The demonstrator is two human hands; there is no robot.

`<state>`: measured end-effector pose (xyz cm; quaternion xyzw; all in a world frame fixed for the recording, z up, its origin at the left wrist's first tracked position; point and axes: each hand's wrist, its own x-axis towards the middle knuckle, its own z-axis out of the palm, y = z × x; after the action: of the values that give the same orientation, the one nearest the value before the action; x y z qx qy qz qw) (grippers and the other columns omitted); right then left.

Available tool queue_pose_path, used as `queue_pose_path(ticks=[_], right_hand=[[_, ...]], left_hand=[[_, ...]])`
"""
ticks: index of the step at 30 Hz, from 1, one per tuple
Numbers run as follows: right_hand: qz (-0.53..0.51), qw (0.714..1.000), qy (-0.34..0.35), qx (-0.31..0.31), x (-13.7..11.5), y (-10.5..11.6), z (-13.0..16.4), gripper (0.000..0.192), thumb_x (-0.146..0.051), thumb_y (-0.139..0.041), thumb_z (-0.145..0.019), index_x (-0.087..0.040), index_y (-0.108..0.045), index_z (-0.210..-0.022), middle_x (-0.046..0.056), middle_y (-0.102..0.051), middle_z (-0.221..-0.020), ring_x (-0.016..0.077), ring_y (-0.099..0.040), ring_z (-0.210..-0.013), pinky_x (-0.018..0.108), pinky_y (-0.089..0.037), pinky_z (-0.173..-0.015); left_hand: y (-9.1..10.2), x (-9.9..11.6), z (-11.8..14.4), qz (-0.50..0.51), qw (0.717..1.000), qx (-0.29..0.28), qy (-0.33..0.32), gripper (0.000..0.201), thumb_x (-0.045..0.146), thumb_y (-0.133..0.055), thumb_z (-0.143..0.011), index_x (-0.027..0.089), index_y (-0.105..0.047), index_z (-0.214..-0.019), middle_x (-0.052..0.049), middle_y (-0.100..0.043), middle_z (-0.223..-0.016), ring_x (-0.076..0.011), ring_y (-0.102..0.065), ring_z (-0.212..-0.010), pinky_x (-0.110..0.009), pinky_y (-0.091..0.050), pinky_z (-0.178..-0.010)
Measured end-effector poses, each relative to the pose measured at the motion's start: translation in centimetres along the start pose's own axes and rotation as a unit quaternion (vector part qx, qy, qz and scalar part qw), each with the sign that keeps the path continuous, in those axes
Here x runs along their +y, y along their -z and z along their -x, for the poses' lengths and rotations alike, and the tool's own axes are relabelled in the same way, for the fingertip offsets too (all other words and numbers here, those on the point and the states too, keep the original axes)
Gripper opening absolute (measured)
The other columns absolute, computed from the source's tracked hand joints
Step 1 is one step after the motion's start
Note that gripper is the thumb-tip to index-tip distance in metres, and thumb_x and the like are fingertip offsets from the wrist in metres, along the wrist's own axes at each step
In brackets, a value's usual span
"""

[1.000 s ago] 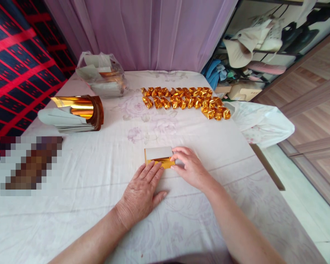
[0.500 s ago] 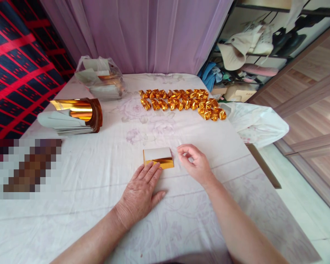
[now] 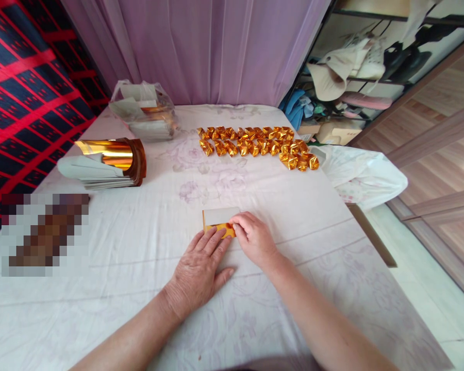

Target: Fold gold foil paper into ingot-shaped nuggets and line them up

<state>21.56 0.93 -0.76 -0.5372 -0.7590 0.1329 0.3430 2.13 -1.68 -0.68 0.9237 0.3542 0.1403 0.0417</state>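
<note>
A small sheet of gold foil paper [image 3: 221, 217], white on one side with its lower part folded over to show gold, lies on the tablecloth in front of me. My left hand [image 3: 201, 263] rests flat with fingers outstretched, their tips pressing on the paper's lower gold strip. At the paper's right edge, my right hand [image 3: 255, 237] has thumb and forefinger pinched together on the folded corner. Its other fingers are curled in and partly hidden.
Rows of folded gold foil pieces [image 3: 259, 141] sit toward the back. At left stand a curved stack of gold paper [image 3: 112, 162] and a clear bag of more sheets [image 3: 145, 111]. A white plastic bag [image 3: 367, 175] lies beyond the table's right edge, below shelves.
My right hand has moved left and down onto the paper's right edge, its thumb and forefinger closing there. My left hand stays in place on the paper.
</note>
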Motion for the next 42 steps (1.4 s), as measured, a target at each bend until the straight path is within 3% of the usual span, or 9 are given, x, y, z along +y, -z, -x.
queue_pose_path(ticks=[18,25,31,37,42], right_hand=[[0.008,1.000,-0.026,-0.008,0.0,-0.1,0.0,0.016,-0.010,-0.051,-0.085,-0.020,-0.063,-0.084,0.005,-0.065,-0.088,0.0178,-0.061,-0.084,0.029,-0.046,-0.078],[0.020,1.000,-0.016,-0.010,0.1,-0.4,0.0,0.017,-0.009,-0.051,-0.086,-0.020,-0.062,-0.084,0.005,-0.064,-0.089,0.0186,-0.060,-0.086,0.031,-0.046,-0.079],[0.018,1.000,-0.016,-0.012,0.4,-0.8,0.0,0.018,-0.008,-0.051,-0.087,-0.021,-0.063,-0.083,0.004,-0.065,-0.089,0.0181,-0.060,-0.086,0.031,-0.046,-0.079],[0.018,1.000,-0.013,0.005,0.3,-0.8,0.1,0.017,-0.006,-0.053,-0.084,-0.021,-0.062,-0.083,0.004,-0.065,-0.089,0.0175,-0.060,-0.086,0.029,-0.045,-0.079],[0.046,0.998,-0.029,0.017,-0.5,-1.1,0.0,0.007,-0.022,-0.068,-0.081,-0.020,-0.061,-0.081,0.003,-0.062,-0.085,0.0181,-0.059,-0.081,0.029,-0.046,-0.076]], left_hand=[[-0.2,-0.5,0.6,-0.030,1.000,0.000,-0.003,0.064,0.054,-0.043,-0.096,0.015,-0.040,-0.146,-0.011,-0.048,-0.148,-0.0280,-0.040,-0.139,-0.049,-0.019,-0.119],[0.0,-1.4,1.4,-0.081,0.996,0.037,-0.025,0.060,0.055,-0.045,-0.095,0.014,-0.048,-0.139,-0.009,-0.054,-0.143,-0.0254,-0.046,-0.134,-0.045,-0.007,-0.121],[0.3,-2.3,2.7,-0.107,0.993,0.059,-0.008,0.057,0.052,-0.044,-0.095,0.017,-0.047,-0.140,-0.008,-0.051,-0.146,-0.0270,-0.042,-0.137,-0.047,-0.008,-0.120],[0.2,-2.7,3.3,-0.117,0.992,0.040,0.010,0.057,0.054,-0.042,-0.096,0.019,-0.048,-0.140,-0.006,-0.052,-0.145,-0.0268,-0.041,-0.138,-0.048,-0.004,-0.120],[0.0,-2.5,3.1,-0.099,0.994,0.026,0.031,0.056,0.052,-0.042,-0.096,0.019,-0.048,-0.141,-0.008,-0.052,-0.145,-0.0277,-0.040,-0.138,-0.051,-0.013,-0.119]])
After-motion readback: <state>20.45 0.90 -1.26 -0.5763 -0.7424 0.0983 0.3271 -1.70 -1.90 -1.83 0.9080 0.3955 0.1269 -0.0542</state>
